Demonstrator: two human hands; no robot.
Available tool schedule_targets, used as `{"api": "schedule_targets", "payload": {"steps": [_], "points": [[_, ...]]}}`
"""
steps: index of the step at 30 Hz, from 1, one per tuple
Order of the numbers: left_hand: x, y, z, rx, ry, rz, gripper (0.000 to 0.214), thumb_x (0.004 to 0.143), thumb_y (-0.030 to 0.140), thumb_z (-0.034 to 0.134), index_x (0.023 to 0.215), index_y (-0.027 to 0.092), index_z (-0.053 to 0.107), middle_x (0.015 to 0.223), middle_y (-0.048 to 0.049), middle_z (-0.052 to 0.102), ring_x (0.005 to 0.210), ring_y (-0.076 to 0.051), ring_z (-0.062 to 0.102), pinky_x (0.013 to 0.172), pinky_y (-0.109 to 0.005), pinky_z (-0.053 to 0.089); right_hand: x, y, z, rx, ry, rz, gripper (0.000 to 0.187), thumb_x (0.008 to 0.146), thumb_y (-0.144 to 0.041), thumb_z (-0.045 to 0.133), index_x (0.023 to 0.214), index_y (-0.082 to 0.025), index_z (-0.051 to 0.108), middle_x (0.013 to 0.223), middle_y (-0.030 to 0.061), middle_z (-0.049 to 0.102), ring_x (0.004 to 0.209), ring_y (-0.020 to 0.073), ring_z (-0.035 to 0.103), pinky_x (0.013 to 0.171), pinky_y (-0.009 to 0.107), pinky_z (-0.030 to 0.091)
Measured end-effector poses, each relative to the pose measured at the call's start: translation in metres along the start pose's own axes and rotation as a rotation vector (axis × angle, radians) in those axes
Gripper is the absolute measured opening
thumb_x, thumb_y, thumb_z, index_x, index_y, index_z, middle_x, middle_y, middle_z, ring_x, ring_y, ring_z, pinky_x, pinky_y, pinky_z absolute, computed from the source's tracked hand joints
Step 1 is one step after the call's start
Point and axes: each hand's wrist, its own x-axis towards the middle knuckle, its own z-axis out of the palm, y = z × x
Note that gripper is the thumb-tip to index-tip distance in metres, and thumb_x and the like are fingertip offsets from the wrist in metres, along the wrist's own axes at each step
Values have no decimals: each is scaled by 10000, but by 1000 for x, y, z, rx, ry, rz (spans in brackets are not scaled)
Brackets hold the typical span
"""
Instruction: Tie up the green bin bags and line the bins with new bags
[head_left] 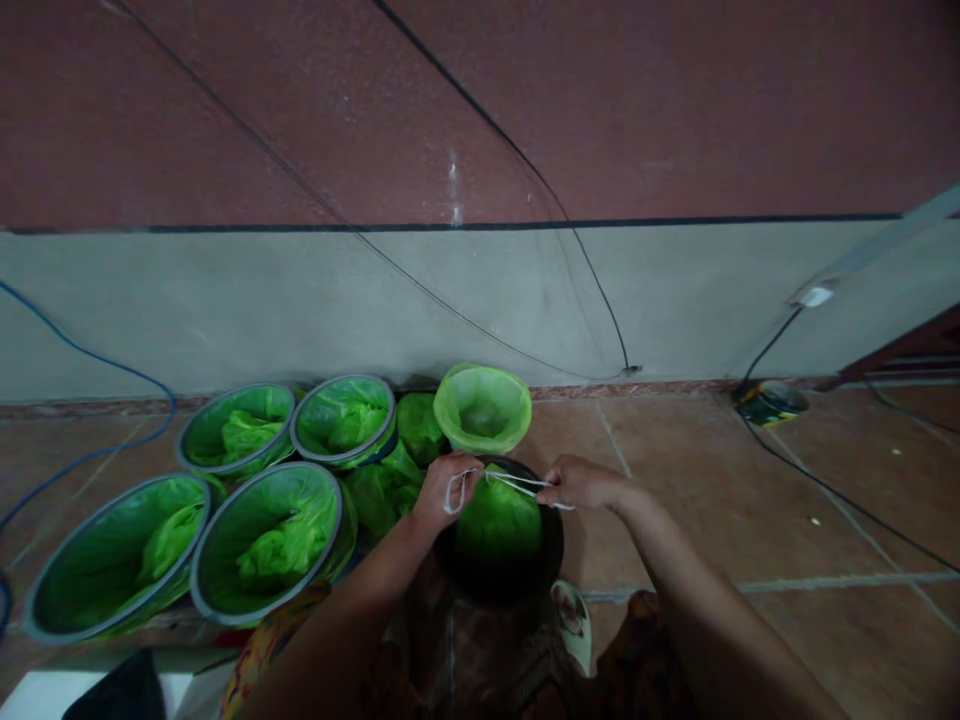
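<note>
A dark round pot (pixel 551 555) stands on the floor close in front of me, with a green plastic bag (pixel 499 520) inside it. Over its far rim my left hand (pixel 446 490) and my right hand (pixel 581 483) are both closed in a pinch on a thin white string (pixel 514 484) stretched between them. A loop of the string hangs by my left fingers. Just beyond the pot stands a light green bucket (pixel 483 407) covered with plastic.
Several grey-rimmed containers lined with green bags (pixel 268 540) stand to the left along the wall. Loose green bags (pixel 390 480) lie between them. Cables run down the wall (pixel 480 290) and across the tiled floor (pixel 750 500).
</note>
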Motion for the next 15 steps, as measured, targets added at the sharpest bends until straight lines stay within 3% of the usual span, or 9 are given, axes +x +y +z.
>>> {"api": "schedule_targets", "payload": {"steps": [4,9,11,15], "points": [[-5,-6,-1,102,-62,-96,213,834,172,528,703,187,695,718,-38,677,686,-155,608,696,-258,444,-1,9,-3,-45,60,11,265,697,-393,652,538,-180,665,491,-9,530,509,115,434,511,258,274],[-6,-10,-1,168,-118,-326,150,743,144,564,642,192,664,661,-17,654,658,-149,580,643,-245,412,-2,14,-7,-82,121,88,271,658,-348,691,471,-178,592,458,-20,461,487,107,392,517,270,266],[-2,-8,-1,54,-126,-428,177,747,173,546,588,187,623,569,4,594,588,-132,541,579,-233,386,-4,10,-8,6,116,40,313,670,-407,687,485,-179,580,468,-28,448,496,103,382,512,262,260],[4,3,5,-379,-95,-624,243,749,257,523,521,176,543,452,28,478,450,-103,448,462,-220,333,-9,-10,-9,281,85,-113,437,744,-569,617,559,-174,582,520,-39,448,529,92,375,513,240,278]]}}
